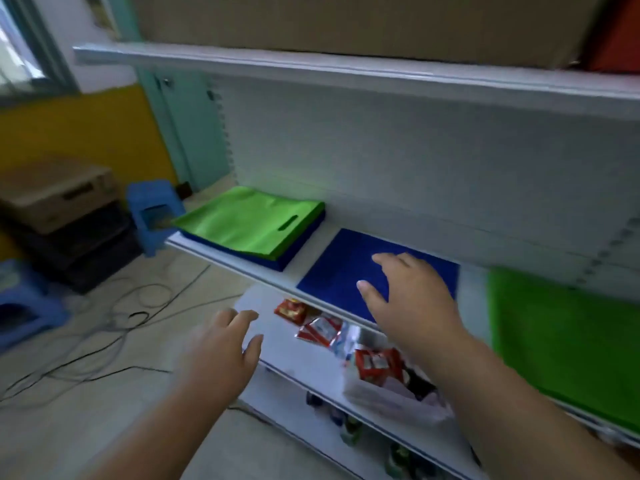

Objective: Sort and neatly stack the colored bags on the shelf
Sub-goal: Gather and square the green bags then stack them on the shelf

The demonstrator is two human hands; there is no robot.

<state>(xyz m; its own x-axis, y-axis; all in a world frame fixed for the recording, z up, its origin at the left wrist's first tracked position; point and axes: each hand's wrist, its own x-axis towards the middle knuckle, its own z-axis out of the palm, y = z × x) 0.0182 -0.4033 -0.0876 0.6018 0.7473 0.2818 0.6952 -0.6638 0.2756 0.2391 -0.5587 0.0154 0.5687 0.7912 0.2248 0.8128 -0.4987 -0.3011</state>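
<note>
On the white middle shelf [263,271] lies a stack at the left with a green bag [249,221] on top of blue bags [298,249]. In the shelf's middle a single flat blue bag [339,268] lies under my right hand [405,289], whose fingers are spread and relaxed over it. A green bag pile [561,341] lies at the right end. My left hand [225,344] hovers open below and in front of the shelf edge, holding nothing.
The lower shelf [304,375] holds red snack packets [315,327] and a white plastic bag [391,396]. A cardboard box [346,22] sits on the top shelf. Blue stools [152,216], stacked boxes and loose cables [104,341] lie on the floor at the left.
</note>
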